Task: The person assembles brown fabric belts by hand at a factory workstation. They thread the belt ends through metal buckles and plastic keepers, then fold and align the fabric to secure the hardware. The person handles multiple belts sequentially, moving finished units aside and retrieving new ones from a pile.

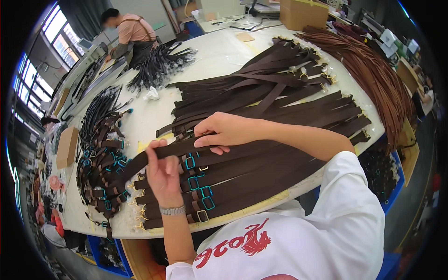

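A dark brown flat strap (179, 148) is stretched between my hands, just above the table. My right hand (224, 131) reaches across from the right and pinches it between thumb and fingers. Closer to its left end, my left hand (163, 170) has its fingers closed around the same strap. Below them lie several more brown straps (266, 172) side by side, running left to right. Rectangular buckles with teal edges (207, 199) sit on these near my left wrist. Gold-coloured clasps (140, 210) show at their left ends.
The white table (212, 53) holds another brown strap pile (242, 88) farther back, buckled straps (105, 163) at left and black straps (161, 65) beyond. Reddish-brown strips (364, 70) drape over the right edge. A blue crate (391, 191) stands below. A person (135, 35) works at the far left.
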Demonstrator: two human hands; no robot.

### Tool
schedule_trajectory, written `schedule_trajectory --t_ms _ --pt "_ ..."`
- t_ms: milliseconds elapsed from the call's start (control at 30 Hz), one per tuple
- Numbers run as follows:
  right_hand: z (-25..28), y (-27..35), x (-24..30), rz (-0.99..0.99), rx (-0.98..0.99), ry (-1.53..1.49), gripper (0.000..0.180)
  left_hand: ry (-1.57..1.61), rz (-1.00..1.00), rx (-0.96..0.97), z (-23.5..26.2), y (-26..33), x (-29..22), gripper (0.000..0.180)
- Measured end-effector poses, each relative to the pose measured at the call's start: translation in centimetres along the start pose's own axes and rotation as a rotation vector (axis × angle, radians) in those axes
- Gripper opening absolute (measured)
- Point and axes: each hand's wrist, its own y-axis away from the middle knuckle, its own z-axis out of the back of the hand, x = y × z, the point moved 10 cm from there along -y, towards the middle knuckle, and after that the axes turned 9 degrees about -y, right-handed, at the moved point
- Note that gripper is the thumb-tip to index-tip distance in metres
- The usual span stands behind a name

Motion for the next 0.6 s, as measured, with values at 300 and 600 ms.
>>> schedule_trajectory --t_ms 300,600 --pt "22.5 9.8 -11.2 -0.018 -0.555 0.936 0.049 -0.211 -0.195 -0.445 16.7 8.2 -16.7 0.045" --pt "33.4 27.1 -9.0 -0.315 -0.741 1.184 0.037 -0.477 -0.002 -0.610 11.0 11.4 -10.8 0.050"
